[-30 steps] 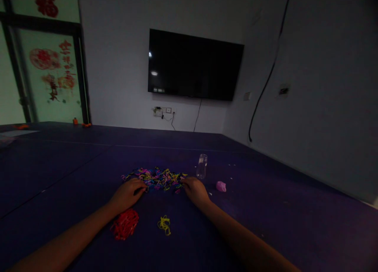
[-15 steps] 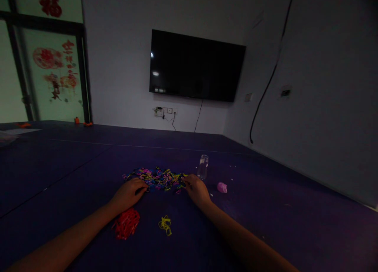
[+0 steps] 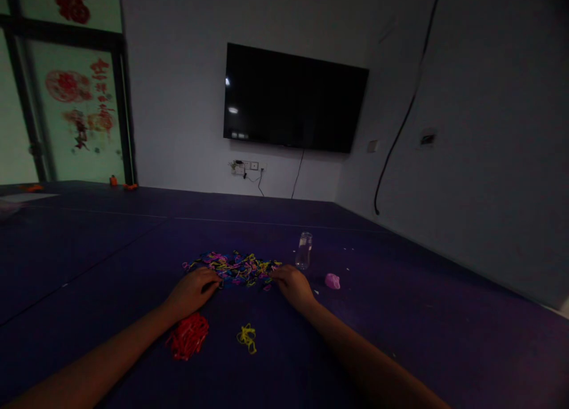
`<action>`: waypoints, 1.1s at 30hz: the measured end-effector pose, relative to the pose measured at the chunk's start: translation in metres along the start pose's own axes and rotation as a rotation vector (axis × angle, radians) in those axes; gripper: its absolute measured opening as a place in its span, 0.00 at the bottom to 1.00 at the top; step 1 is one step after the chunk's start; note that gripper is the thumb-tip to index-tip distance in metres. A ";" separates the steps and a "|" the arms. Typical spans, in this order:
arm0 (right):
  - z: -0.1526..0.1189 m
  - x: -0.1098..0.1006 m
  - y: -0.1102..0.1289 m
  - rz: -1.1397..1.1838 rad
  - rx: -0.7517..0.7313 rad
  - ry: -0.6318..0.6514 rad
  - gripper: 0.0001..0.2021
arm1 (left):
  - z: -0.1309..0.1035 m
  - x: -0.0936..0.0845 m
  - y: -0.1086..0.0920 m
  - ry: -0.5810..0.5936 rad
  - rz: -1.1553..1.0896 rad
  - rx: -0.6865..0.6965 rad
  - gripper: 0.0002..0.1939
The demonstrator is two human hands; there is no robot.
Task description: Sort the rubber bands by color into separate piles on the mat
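Note:
A spread-out heap of small multicoloured elastic bands [image 3: 242, 269], in yellow, pink, blue and black, lies on the dark blue-purple surface. My left hand [image 3: 193, 289] rests at its left edge, thumb and fingertips drawn together; anything between them is too small to name. At the right edge my right hand [image 3: 293, 286] touches the bands with its fingers closed, and its fingertips are partly hidden. Beside my left wrist sits a pile of red bands [image 3: 189, 336]. A small tangle of yellow bands [image 3: 247, 338] lies between my forearms.
An upright clear bottle [image 3: 304, 252] stands just past my right hand, with a pink lump [image 3: 332, 281] to its right. White scraps are scattered nearby. A wall-mounted television [image 3: 296, 98] hangs beyond the surface. A dark cable [image 3: 402, 127] runs down the right wall.
My right hand has shifted slightly left along the edge of the heap. My left hand stays almost where it was. The whole view has moved a little.

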State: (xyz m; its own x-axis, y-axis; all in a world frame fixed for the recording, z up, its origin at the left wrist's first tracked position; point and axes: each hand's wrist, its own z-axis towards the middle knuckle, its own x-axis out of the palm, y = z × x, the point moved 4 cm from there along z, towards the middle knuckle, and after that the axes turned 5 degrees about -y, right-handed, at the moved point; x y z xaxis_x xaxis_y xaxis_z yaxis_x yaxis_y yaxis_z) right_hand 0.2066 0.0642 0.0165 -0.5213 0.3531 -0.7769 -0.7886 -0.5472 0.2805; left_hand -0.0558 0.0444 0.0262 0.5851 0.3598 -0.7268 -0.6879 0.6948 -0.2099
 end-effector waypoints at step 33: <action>0.001 0.000 0.002 -0.056 0.005 0.014 0.06 | 0.000 0.001 0.000 -0.021 -0.003 0.008 0.10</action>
State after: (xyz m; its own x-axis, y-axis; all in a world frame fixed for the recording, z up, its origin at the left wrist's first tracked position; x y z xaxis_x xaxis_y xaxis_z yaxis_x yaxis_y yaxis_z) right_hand 0.2046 0.0636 0.0171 -0.4716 0.3725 -0.7993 -0.8180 -0.5234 0.2388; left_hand -0.0556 0.0444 0.0256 0.5962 0.3709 -0.7120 -0.6827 0.7009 -0.2066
